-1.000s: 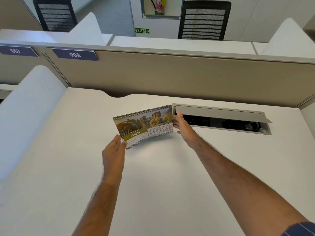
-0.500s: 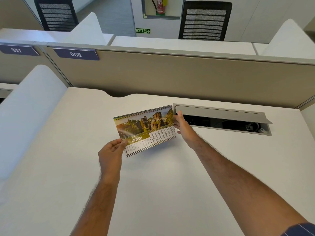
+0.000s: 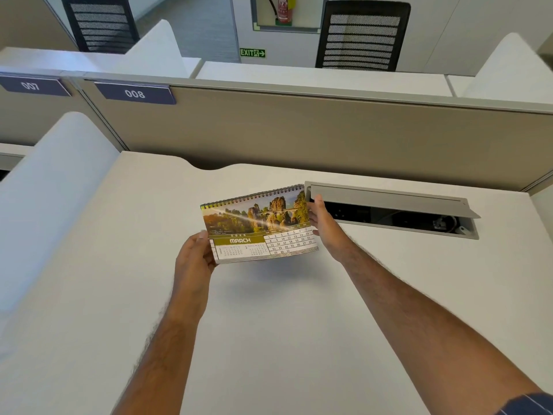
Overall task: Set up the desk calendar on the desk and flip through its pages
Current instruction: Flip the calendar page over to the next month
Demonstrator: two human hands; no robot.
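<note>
A spiral-bound desk calendar (image 3: 257, 227) shows its March page, with a rocky landscape photo above a date grid. It is held tilted above the white desk (image 3: 269, 324), its shadow falling on the desk below it. My left hand (image 3: 193, 260) grips its lower left corner, thumb on the front. My right hand (image 3: 324, 227) holds the right edge, fingers behind the pages. The calendar's back and stand are hidden.
An open grey cable tray (image 3: 392, 209) with a raised lid sits in the desk just right of the calendar. A beige partition (image 3: 299, 130) labelled 008 closes the back. A white side divider (image 3: 51, 190) stands at the left. Two black chairs are beyond.
The calendar has been raised and tipped toward me, so the March page faces up more fully. My left hand went from open beside the corner to gripping it.
</note>
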